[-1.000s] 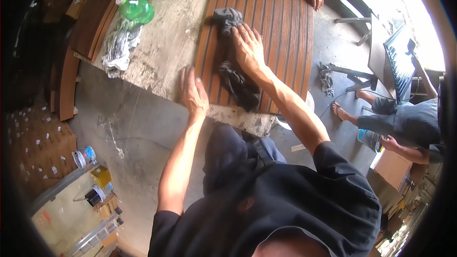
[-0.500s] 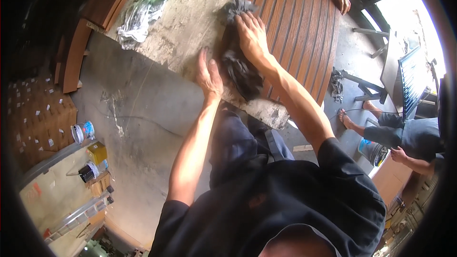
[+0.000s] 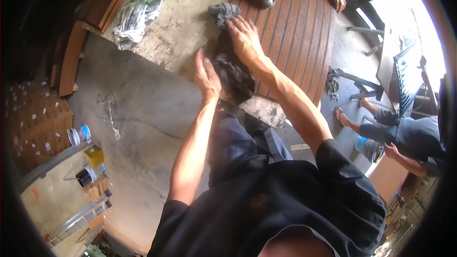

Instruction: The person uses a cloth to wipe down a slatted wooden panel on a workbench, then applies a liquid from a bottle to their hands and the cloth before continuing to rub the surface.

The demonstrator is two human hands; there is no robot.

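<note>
Right now your right hand [image 3: 245, 40] lies flat, fingers spread, on the dark rag [image 3: 233, 69], pressing it against the ribbed wood panel [image 3: 295, 33]. The rag's long axis runs away from you, up the panel's left edge. Your left hand [image 3: 205, 74] is open, palm against the rag's left side, gripping nothing. The right is nearer; both arms reach forward, nearly straight.

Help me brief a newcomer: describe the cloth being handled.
Find the brown ribbed wooden panel lying flat. At its near left edge, a dark grey rag lies under the right hand. Unlike the pale crumpled cloth further left, it is dark.
</note>
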